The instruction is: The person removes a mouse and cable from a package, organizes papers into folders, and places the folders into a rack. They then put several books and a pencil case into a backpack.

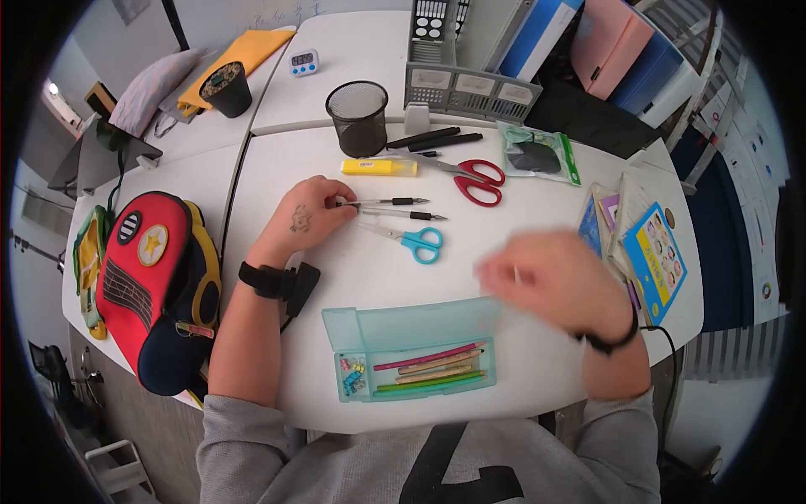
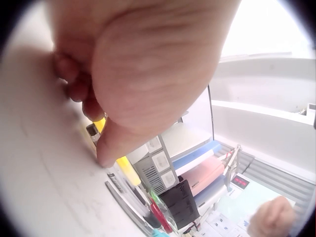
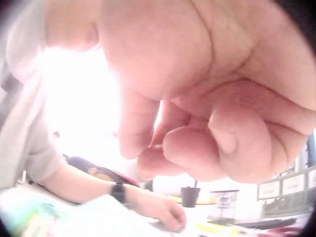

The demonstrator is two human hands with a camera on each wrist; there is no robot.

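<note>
My left hand (image 1: 312,208) rests on the white table, thumb and fingertips pinching the end of a clear pen (image 1: 386,202) with a black grip. A second clear pen (image 1: 411,215) lies just below it. Close by are scissors with blue handles (image 1: 421,244). My right hand (image 1: 546,273), blurred by motion, hangs above the table beyond the pencil case; in the right wrist view its fingers (image 3: 197,148) curl loosely with nothing in them. The open teal pencil case (image 1: 411,323) contains several pencils (image 1: 428,361) and small colourful clips (image 1: 353,375).
A mesh pen cup (image 1: 357,118), yellow highlighter (image 1: 378,168), black markers (image 1: 437,137), red-handled scissors (image 1: 478,183) and a packaged item (image 1: 537,154) stand or lie farther back. The red backpack (image 1: 147,277) is at left, booklets (image 1: 655,260) at right, a file rack (image 1: 470,92) behind.
</note>
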